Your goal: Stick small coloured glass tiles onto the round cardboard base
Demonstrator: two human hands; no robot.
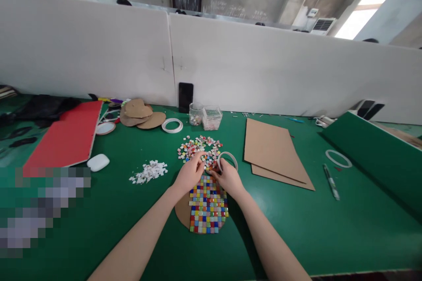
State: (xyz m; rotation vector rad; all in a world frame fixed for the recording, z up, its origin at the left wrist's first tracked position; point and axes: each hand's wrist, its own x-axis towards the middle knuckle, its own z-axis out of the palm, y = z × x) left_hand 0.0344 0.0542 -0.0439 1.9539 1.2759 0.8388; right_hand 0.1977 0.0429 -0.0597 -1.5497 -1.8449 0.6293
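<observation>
Curls left hand and right hand fingertip-to-fingertip over tile mosaic; cannot tell what either pinches.

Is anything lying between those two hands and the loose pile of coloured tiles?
Nothing visible: the left hand and right hand both reach the loose tiles. A tape ring lies beside the right hand, not between.

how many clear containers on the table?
2: a round jar and a square tub, side by side near the partition, just behind the loose tiles. More may be hidden in the left-side clutter.
</observation>
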